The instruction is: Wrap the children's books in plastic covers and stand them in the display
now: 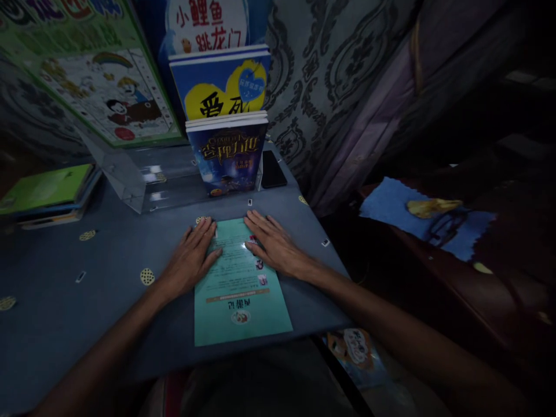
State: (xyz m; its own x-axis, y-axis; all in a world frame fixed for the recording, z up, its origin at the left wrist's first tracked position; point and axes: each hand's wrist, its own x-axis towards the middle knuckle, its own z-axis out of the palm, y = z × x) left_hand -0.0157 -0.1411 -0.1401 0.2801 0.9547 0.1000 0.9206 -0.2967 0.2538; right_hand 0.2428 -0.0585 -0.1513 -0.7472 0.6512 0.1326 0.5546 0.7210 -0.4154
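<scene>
A teal book (243, 272) lies flat near the table's front edge, its printed text upside down from where I look. My left hand (190, 258) rests flat along the book's left edge, fingers stretched away from me and the thumb over the cover. On the opposite side, my right hand (275, 246) lies with its fingers extended on the book's far right part. Neither hand grips anything. Just beyond them, a dark blue book (228, 159) with gold lettering stands at the front of a clear acrylic stand (125, 174).
Blue and yellow books (226, 84) stand behind the dark blue one. A large green picture book (108, 87) leans at the back left. Stacked books (47, 191) lie at left. A black phone (273, 169) is beside the stand. Right of the table, glasses (447, 226) lie on a blue cloth (386, 202).
</scene>
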